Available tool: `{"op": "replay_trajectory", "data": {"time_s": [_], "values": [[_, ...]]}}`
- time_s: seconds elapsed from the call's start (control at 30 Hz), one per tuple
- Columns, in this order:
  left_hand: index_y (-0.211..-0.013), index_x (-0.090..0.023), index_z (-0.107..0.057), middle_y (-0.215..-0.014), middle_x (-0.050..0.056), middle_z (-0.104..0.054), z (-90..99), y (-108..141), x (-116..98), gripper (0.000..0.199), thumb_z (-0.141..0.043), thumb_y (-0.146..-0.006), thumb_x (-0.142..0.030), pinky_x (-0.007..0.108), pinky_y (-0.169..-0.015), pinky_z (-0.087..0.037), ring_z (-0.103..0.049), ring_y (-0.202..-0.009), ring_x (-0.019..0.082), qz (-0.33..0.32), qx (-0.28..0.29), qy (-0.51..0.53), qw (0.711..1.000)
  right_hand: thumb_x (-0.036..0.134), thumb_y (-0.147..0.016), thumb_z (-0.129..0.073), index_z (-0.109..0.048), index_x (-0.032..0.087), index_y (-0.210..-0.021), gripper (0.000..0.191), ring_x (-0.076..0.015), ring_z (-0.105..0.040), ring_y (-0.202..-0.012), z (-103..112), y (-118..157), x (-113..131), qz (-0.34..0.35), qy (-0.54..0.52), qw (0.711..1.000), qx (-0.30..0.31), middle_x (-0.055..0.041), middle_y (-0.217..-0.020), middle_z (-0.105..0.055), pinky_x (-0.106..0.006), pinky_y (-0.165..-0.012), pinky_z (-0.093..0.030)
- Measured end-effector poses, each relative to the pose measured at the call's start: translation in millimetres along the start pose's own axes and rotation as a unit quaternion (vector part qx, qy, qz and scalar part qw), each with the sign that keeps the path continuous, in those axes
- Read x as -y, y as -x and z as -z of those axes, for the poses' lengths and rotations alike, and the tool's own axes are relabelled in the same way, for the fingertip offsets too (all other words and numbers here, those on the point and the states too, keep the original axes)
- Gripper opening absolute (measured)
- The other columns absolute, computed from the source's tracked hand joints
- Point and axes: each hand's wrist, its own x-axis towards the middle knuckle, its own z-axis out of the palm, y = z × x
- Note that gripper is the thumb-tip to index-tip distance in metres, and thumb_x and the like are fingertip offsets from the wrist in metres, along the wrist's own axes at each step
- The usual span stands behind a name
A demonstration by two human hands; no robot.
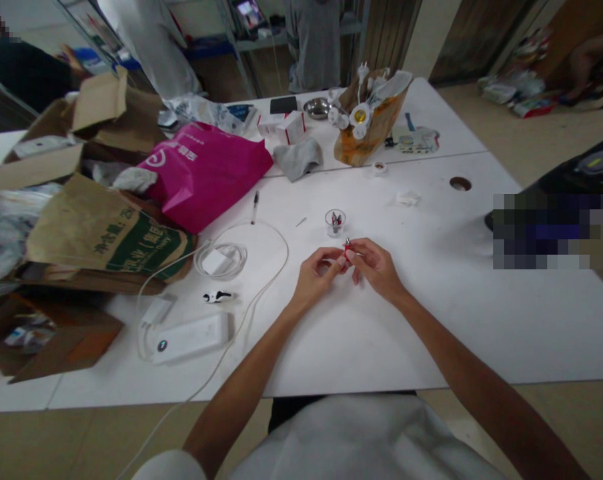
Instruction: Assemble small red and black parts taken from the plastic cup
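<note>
My left hand (320,272) and my right hand (376,265) meet above the white table (431,320). Between their fingertips they pinch a small red piece with a metal tip (348,248), held upright. Its lower part is hidden by the fingers. Just beyond it, a small clear cup (335,223) holds several small red and metal pieces. A thin metal stick (301,222) lies to the left of the cup.
A power bank (191,337), coiled cable (220,260), black-and-white clip tool (218,297) and pen (255,207) lie left. Beyond are a pink bag (206,170), open boxes, grey cloth (298,159) and paper bag (366,133). People stand behind the table.
</note>
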Motion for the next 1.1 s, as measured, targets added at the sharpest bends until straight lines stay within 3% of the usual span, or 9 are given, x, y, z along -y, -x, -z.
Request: {"op": "replay_trajectory", "data": {"time_s": [0.23,0.8,1.1], "values": [[-0.129,-0.023,-0.082,-0.131,0.013,-0.085,-1.1,1.9,4.5,0.048,-0.091,-0.098,-0.059,0.042,-0.106,-0.062,-0.080,-0.121,0.028,-0.033,0.004,-0.050,0.998,0.063,-0.092,-0.094,-0.074,0.027,-0.117,0.048,-0.0182,-0.074,-0.070,-0.8,1.8,-1.5,-0.003,0.003,1.000,-0.007,-0.0058,-0.105,-0.083,-0.028,-0.044,-0.059],[-0.133,-0.023,-0.080,-0.128,0.012,-0.086,-0.1,1.7,10.8,0.048,-0.090,-0.100,-0.056,0.040,-0.099,-0.063,-0.080,-0.113,0.027,-0.055,0.006,-0.095,0.994,0.064,-0.093,-0.093,-0.069,0.026,-0.115,0.050,-0.0148,-0.071,-0.065,1.4,0.0,-10.8,0.002,0.010,1.000,0.003,-0.0041,-0.101,-0.082,-0.024,-0.045,-0.057],[-0.136,-0.023,-0.079,-0.132,0.013,-0.083,-0.2,2.3,7.9,0.043,-0.083,-0.106,-0.054,0.039,-0.099,-0.063,-0.079,-0.115,0.026,-0.093,0.009,-0.092,0.991,0.061,-0.095,-0.092,-0.068,0.027,-0.115,0.047,-0.0180,-0.077,-0.074,2.8,0.6,-15.3,0.014,0.021,1.000,-0.005,-0.0039,-0.104,-0.080,-0.024,-0.045,-0.057]]}}
